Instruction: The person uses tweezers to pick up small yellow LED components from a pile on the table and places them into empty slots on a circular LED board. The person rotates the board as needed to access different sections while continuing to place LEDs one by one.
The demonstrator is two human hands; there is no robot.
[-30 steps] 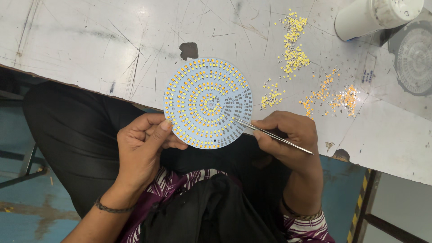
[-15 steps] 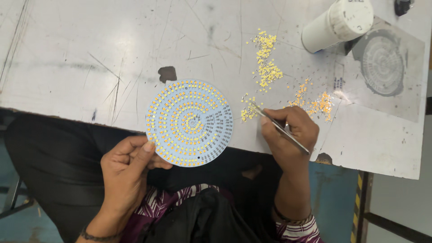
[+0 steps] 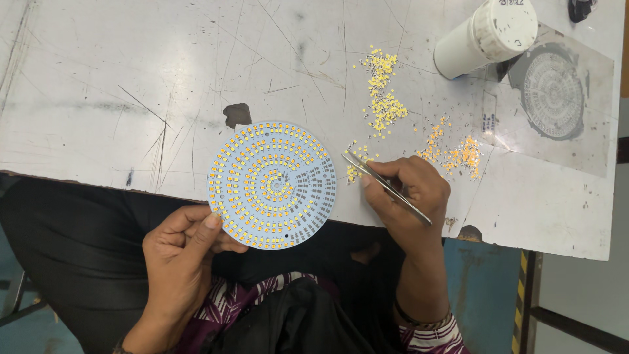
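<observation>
Left hand [image 3: 180, 252]: grips the lower-left rim of the round board [image 3: 272, 185] between thumb and fingers – holding it by the edge seems to keep skin off the populated face.
Round board: a pale blue disc with rings of small yellow chips, lying partly on the surface [image 3: 131, 98] and partly past its front edge, over the person's lap; a wedge on its right side shows bare grey pads with no chips.
Dark patch [image 3: 237, 115]: a chipped spot in the surface just above the board.
Tweezers [image 3: 385, 187]: just right of the board, tips pointing up-left toward a small cluster of loose chips [image 3: 357, 169] beside the board's right rim; whether the tips hold a chip is too small to tell.
Right hand [image 3: 413, 193]: closed around the tweezers in a pen-like pinch – likely for fine control.
Chip piles [image 3: 383, 98]: yellow and orange scatter up and right of the board, within easy reach of the tweezers.
White tube [image 3: 485, 36]: lying far up-right of the board.
Grey disc print [image 3: 553, 95]: flat under a clear sheet, farthest right.
</observation>
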